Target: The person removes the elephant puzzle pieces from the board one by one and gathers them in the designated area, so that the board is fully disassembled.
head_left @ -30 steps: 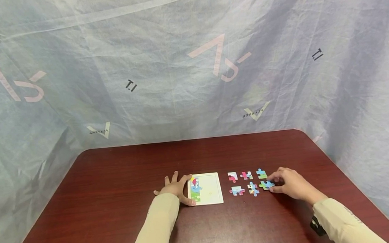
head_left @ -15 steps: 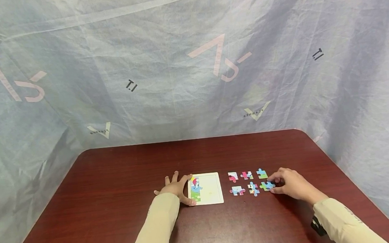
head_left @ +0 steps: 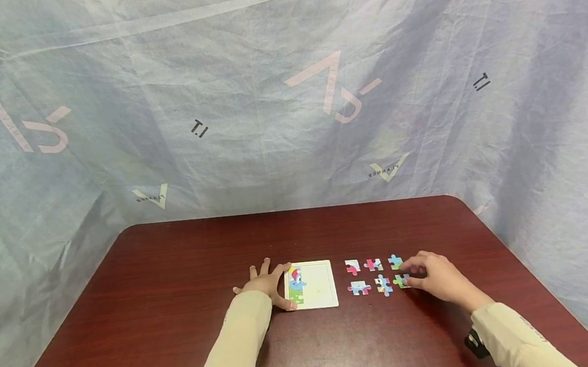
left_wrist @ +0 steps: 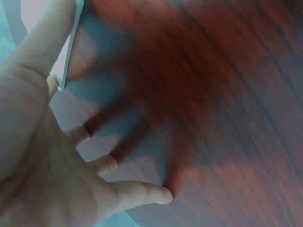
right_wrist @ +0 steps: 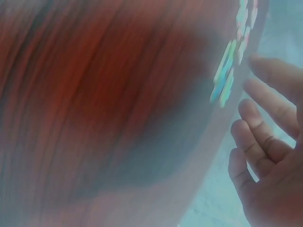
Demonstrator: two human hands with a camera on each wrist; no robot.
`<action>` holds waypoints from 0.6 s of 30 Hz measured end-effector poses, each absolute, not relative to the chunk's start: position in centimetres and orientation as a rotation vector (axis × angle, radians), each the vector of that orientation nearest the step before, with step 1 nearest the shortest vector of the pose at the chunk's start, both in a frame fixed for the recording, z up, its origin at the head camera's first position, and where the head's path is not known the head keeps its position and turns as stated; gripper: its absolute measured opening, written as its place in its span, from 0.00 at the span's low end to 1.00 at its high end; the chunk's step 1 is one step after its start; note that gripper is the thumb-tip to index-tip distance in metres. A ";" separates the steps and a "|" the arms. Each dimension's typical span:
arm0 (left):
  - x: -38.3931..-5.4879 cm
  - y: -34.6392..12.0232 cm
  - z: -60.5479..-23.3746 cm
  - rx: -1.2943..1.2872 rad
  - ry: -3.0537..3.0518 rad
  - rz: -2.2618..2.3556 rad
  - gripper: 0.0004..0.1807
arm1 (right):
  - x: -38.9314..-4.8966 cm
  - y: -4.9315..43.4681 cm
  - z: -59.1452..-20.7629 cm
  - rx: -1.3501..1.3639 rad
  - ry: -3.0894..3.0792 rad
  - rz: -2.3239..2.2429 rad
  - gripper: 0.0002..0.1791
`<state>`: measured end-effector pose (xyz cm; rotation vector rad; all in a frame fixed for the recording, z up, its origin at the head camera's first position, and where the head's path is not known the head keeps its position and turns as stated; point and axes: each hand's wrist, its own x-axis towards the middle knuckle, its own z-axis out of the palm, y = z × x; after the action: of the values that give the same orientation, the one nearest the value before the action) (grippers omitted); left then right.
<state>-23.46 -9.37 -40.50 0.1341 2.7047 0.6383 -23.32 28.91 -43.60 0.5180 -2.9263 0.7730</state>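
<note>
A white puzzle tray (head_left: 321, 286) lies flat on the table, its left column filled with joined pieces showing a blue character (head_left: 295, 282). My left hand (head_left: 261, 285) spreads its fingers at the tray's left edge; thumb and index finger touch its corners, the others rest on the table. Over the right end of the loose pieces is my right hand (head_left: 438, 276), fingers loosely bent. It partly hides a green-and-blue jigsaw piece (head_left: 399, 281), near another blue-and-green piece (head_left: 394, 261). In the right wrist view nothing shows between the fingers, which look apart from the pieces (right_wrist: 223, 75).
Left of the right hand lie a white-and-pink piece (head_left: 352, 266), a pink piece (head_left: 372, 265), a pale piece (head_left: 358, 288) and a blue-and-white piece (head_left: 384, 285). Grey sheeting (head_left: 265, 93) hangs behind the dark red table (head_left: 181, 333).
My right hand has shifted slightly left, covering more of the lower right piece and nearing the upper one. The left hand and the tray stay in place.
</note>
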 end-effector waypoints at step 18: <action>-23.3 -9.4 -40.3 0.127 2.717 0.621 0.51 | -23.6 24.3 -43.4 0.501 -2.824 0.948 0.12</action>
<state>-23.32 -9.36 -40.33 0.1274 2.7175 0.6207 -23.63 24.34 -43.36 0.5010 -2.8240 0.9482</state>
